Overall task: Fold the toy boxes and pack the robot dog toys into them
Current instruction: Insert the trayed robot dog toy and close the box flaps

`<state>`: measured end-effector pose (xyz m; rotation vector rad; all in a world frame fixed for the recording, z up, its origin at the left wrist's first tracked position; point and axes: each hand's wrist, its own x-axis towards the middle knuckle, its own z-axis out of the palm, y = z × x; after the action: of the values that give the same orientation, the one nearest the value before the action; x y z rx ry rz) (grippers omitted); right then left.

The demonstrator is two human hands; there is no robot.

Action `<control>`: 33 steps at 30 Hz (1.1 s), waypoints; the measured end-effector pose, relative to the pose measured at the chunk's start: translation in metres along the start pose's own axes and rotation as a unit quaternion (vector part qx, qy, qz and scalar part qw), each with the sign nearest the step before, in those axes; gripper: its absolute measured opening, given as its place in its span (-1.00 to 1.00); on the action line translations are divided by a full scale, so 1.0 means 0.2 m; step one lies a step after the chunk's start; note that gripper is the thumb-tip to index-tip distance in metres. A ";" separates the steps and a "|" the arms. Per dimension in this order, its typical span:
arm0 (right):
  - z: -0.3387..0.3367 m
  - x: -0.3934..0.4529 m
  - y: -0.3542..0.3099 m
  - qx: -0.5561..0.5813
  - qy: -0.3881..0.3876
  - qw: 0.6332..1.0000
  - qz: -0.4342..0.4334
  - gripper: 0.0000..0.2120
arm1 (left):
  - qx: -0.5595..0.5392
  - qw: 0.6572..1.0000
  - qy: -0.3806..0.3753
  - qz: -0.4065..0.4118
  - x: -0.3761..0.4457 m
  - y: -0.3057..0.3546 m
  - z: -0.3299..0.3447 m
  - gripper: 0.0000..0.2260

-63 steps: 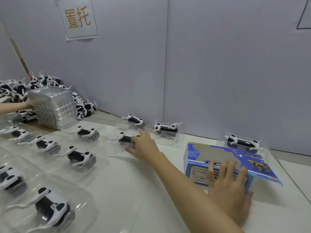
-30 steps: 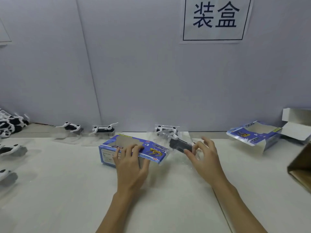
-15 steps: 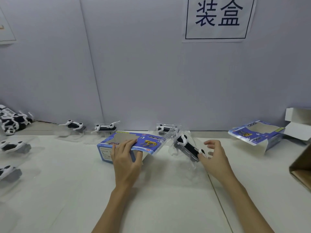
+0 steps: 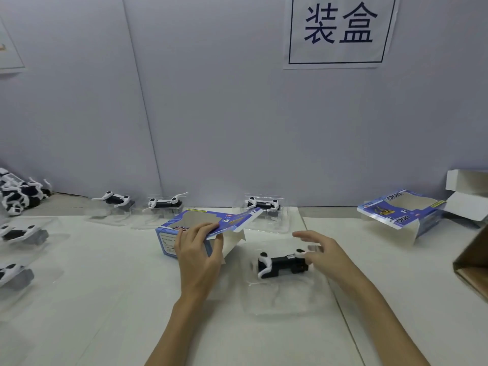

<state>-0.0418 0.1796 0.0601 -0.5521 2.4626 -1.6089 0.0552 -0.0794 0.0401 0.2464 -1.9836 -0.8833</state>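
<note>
I am looking down at the white table [image 4: 111, 299], and my left hand [image 4: 196, 250] is sitting at the centre of the frame, gripping the blue toy box [image 4: 195, 228]: fingers are curling over the front edge of its raised top panel, thumb lying against the near side wall. The box's right end is standing open, its flap pointing toward the right.

My right hand [image 4: 324, 253] is hovering just right of centre, fingers spread apart and lightly curled, the tips touching or almost touching the rear end of the robot dog toy [image 4: 281, 264]; I cannot tell whether they are actually pinching it. The dog is lying in its clear plastic tray [image 4: 280, 299], just right of the box's open end and a little nearer to me.

Along the wall at mid-height, three more dogs in trays [image 4: 163, 203] are lining up, with others crowding the left edge. A second blue box [image 4: 398, 212] is resting at the right, near a white carton [image 4: 467, 196]; a brown cardboard box [image 4: 472, 265] is cutting into the right edge. The lower middle of the table is showing bare surface.
</note>
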 end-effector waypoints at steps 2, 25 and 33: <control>0.04 0.00 0.00 -0.017 -0.047 0.999 -0.010 -0.52 | 0.001 1.000 -0.009 0.010 -0.01 0.01 0.00 -0.61; 0.17 0.04 0.05 0.113 0.198 0.973 -0.021 -0.58 | 0.072 0.972 -0.205 0.088 -0.03 -0.01 -0.04 -0.55; 0.29 0.02 0.03 0.149 0.277 0.949 -0.027 -0.57 | 0.121 0.951 -0.259 0.123 -0.04 -0.02 -0.03 -0.42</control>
<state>-0.0276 0.1302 0.0311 -0.1270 2.4759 -2.3713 0.0639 -0.0816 0.0334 -0.1108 -2.5470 -0.5774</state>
